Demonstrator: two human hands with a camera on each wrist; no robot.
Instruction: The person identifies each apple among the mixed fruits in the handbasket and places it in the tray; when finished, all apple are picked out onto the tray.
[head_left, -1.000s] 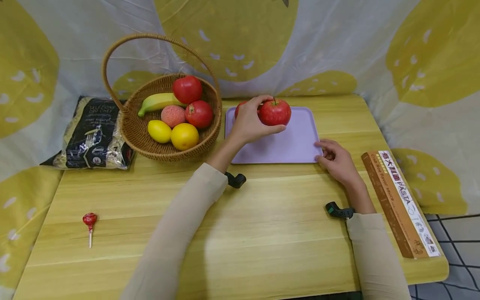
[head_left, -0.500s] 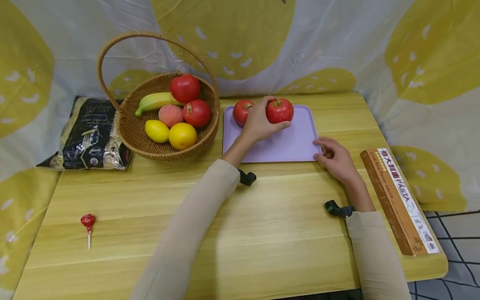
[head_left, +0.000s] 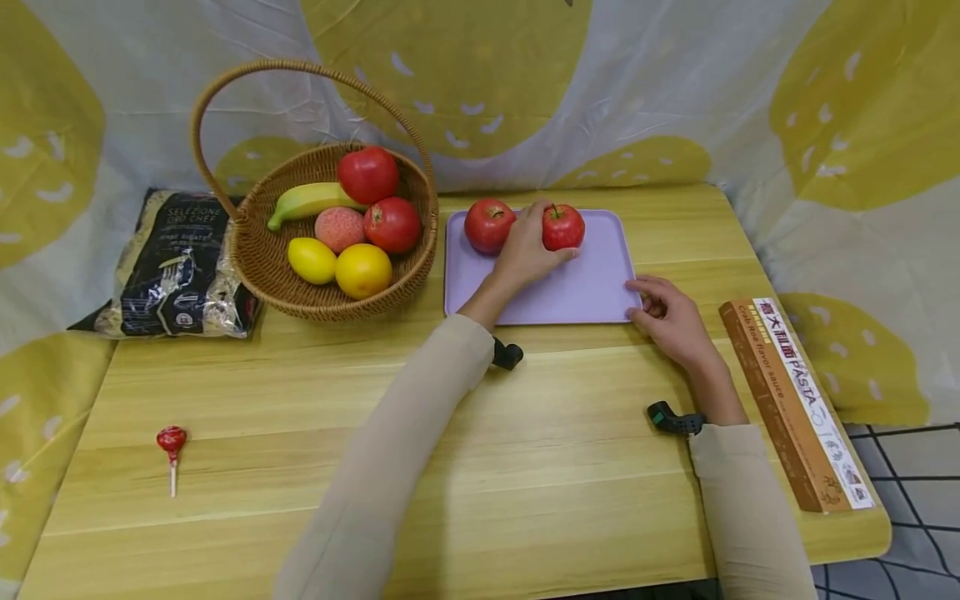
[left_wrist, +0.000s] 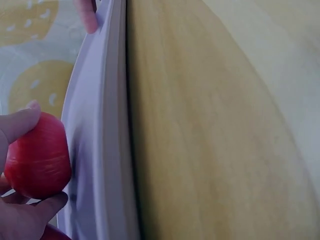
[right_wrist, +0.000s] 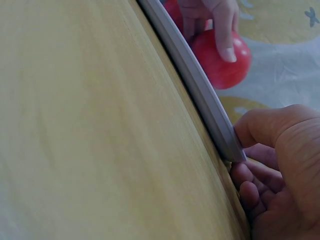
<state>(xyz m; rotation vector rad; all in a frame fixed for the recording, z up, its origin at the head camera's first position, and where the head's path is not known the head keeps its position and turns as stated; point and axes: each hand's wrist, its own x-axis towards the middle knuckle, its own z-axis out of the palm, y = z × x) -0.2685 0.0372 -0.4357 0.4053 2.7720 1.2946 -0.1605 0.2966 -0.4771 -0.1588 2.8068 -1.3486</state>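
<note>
My left hand (head_left: 527,250) grips a red apple (head_left: 564,228) between thumb and fingers, low over the lilac tray (head_left: 592,292). In the left wrist view this apple (left_wrist: 41,159) sits between thumb and fingertips, close against the tray's surface. A second red apple (head_left: 488,226) rests on the tray just left of that hand. At the tray's right edge, my right hand (head_left: 677,325) pinches the rim. The right wrist view shows the thumb (right_wrist: 250,131) on the rim's upper side, the other fingers curled below it.
Left of the tray stands a wicker basket (head_left: 258,287) with several fruits and a tall handle. A black pasta bag (head_left: 180,267) lies beside it. Near the front left is a red lollipop (head_left: 172,442); a long pasta box (head_left: 798,404) lies along the right side.
My left hand has moved right and lowered the apple toward the tray, uncovering the second apple. The right hand stays at the tray's edge.
</note>
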